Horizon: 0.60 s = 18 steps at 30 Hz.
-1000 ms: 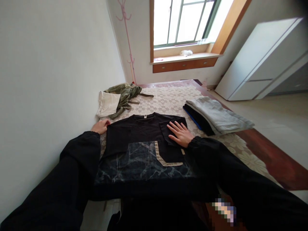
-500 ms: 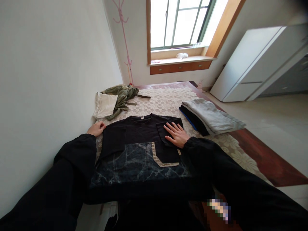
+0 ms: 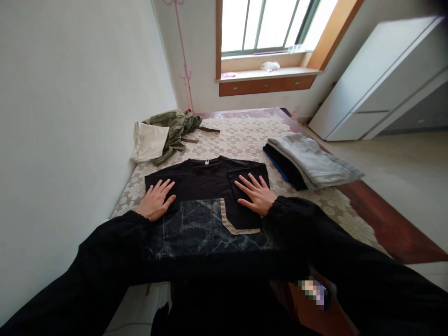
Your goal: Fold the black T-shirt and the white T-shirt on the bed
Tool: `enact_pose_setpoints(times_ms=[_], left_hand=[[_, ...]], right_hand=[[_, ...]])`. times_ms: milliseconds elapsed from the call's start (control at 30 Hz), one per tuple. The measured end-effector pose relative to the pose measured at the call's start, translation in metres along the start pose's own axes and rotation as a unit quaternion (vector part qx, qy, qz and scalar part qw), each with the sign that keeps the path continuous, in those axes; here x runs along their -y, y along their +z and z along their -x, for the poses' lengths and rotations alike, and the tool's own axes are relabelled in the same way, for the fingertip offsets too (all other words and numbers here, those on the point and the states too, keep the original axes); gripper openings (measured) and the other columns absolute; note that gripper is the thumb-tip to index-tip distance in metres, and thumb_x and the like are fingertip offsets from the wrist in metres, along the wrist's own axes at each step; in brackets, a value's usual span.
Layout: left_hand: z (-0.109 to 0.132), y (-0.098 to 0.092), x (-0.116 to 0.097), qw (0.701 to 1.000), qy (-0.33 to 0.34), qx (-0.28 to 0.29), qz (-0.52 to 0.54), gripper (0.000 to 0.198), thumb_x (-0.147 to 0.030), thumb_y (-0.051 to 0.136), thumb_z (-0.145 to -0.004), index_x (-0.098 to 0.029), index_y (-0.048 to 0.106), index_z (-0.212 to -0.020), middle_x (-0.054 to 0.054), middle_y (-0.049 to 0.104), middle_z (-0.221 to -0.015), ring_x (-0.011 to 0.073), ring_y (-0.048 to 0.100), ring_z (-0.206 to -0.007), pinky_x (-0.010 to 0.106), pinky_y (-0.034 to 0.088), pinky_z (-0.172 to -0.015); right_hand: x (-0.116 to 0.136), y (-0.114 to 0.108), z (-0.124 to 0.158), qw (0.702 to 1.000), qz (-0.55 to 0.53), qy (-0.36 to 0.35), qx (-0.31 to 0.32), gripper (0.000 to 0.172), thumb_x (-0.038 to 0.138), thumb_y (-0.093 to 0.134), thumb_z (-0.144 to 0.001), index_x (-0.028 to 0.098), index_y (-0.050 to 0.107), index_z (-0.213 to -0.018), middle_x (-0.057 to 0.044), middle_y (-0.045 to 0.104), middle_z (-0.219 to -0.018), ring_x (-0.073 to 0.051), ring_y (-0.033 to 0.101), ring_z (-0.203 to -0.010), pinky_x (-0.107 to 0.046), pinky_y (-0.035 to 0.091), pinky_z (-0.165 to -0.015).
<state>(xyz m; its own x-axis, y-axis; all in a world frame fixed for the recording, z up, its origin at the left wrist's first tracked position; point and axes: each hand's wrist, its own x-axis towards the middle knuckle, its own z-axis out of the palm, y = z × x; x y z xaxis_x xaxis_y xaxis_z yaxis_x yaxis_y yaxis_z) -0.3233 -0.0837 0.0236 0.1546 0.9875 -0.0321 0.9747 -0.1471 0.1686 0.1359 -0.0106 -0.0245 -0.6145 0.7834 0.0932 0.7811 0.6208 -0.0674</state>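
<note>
Head view: left hand (image 3: 156, 200) and right hand (image 3: 257, 195) lie spread, gripping nothing, apparently keeping inturned sleeves (image 3: 235, 174) of the black T-shirt (image 3: 203, 182) flat. It lies at the table's (image 3: 395, 233) near edge.

One left hand (image 3: 156, 199) and one right hand (image 3: 256, 195) are shown, two in all. One shirt (image 3: 206, 179), one cloth (image 3: 245, 135) and one table (image 3: 392, 228) are counted. Two loose garments are seen, one white garment (image 3: 152, 141) and one green garment (image 3: 175, 128). In the single pile (image 3: 311, 158), at least two layers are distinguished, though the overlap leaves their total uncertain. One rack (image 3: 181, 42), one window (image 3: 273, 25), three drawers (image 3: 258, 87) and one fridge (image 3: 364, 88) are also included.
</note>
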Motion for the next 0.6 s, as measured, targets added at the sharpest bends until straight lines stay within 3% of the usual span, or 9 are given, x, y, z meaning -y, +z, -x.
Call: enact_pose_setpoints(times_ms=[167,267,333,367,400,433,500,600], left_hand=[[-0.001,0.009,-0.01,0.999,-0.022,-0.009,-0.021,0.073,-0.054,0.032,-0.109,-0.022,0.039,-0.174,0.009,0.031,-0.184,0.0365,0.017,-0.174,0.066,0.014,-0.14],[0.001,-0.002,-0.01,0.998,-0.053,-0.02,0.023,0.072,-0.051,0.034,-0.106,-0.017,0.05,-0.167,0.012,0.038,-0.18,0.0379,0.025,-0.172,0.066,0.016,-0.14],[0.023,-0.011,-0.012,0.992,-0.08,-0.061,0.08,0.069,-0.053,0.038,-0.102,-0.017,0.06,-0.157,0.011,0.05,-0.174,0.0378,0.036,-0.167,0.063,0.025,-0.139],[0.042,-0.013,-0.016,0.984,-0.095,-0.098,0.113,0.066,-0.055,0.042,-0.1,-0.02,0.065,-0.151,0.01,0.058,-0.168,0.0373,0.044,-0.163,0.06,0.032,-0.138],[0.067,-0.013,-0.022,0.974,-0.108,-0.139,0.145,0.062,-0.057,0.047,-0.098,-0.026,0.069,-0.147,0.006,0.065,-0.162,0.0361,0.054,-0.156,0.056,0.04,-0.135],[0.095,-0.009,-0.03,0.957,-0.141,-0.192,0.166,0.055,-0.058,0.052,-0.096,-0.034,0.073,-0.14,0.0,0.073,-0.152,0.0355,0.065,-0.145,0.056,0.047,-0.13],[0.159,0.01,-0.051,0.886,-0.236,-0.345,0.199,0.042,-0.054,0.057,-0.089,-0.053,0.077,-0.126,-0.012,0.082,-0.13,0.0378,0.076,-0.125,0.06,0.059,-0.116],[0.24,0.062,-0.081,0.72,-0.375,-0.532,0.24,0.056,-0.052,0.052,-0.075,-0.066,0.075,-0.124,-0.018,0.078,-0.138,0.05,0.075,-0.12,0.077,0.06,-0.092]], right_hand=[[0.007,-0.004,-0.007,1.0,-0.014,0.006,0.016,0.077,0.07,0.046,-0.107,0.036,0.037,-0.176,-0.005,0.026,-0.186,-0.046,0.02,-0.171,-0.079,0.019,-0.133],[0.007,-0.023,-0.001,0.998,-0.067,0.002,-0.005,0.074,0.067,0.049,-0.106,0.029,0.049,-0.17,-0.009,0.04,-0.18,-0.044,0.031,-0.168,-0.076,0.02,-0.134],[0.011,-0.039,0.026,0.986,-0.147,0.015,-0.074,0.064,0.064,0.048,-0.107,0.024,0.066,-0.153,-0.014,0.063,-0.161,-0.039,0.056,-0.152,-0.066,0.037,-0.131],[0.016,-0.045,0.048,0.973,-0.195,0.037,-0.117,0.057,0.063,0.047,-0.107,0.024,0.075,-0.138,-0.015,0.075,-0.143,-0.035,0.069,-0.135,-0.059,0.05,-0.122],[0.022,-0.049,0.077,0.954,-0.246,0.075,-0.158,0.051,0.062,0.047,-0.108,0.025,0.08,-0.12,-0.013,0.081,-0.12,-0.031,0.077,-0.111,-0.051,0.062,-0.104],[0.029,-0.051,0.11,0.933,-0.283,0.129,-0.184,0.047,0.062,0.049,-0.108,0.027,0.079,-0.098,-0.01,0.08,-0.096,-0.028,0.076,-0.088,-0.046,0.065,-0.085],[0.046,-0.044,0.182,0.894,-0.332,0.225,-0.201,0.052,0.065,0.052,-0.106,0.03,0.067,-0.069,-0.005,0.06,-0.06,-0.023,0.06,-0.054,-0.042,0.053,-0.053],[0.066,-0.014,0.273,0.81,-0.357,0.369,-0.285,0.064,0.076,0.047,-0.101,0.032,0.046,-0.055,-0.003,0.04,-0.047,-0.023,0.042,-0.039,-0.044,0.038,-0.04]])
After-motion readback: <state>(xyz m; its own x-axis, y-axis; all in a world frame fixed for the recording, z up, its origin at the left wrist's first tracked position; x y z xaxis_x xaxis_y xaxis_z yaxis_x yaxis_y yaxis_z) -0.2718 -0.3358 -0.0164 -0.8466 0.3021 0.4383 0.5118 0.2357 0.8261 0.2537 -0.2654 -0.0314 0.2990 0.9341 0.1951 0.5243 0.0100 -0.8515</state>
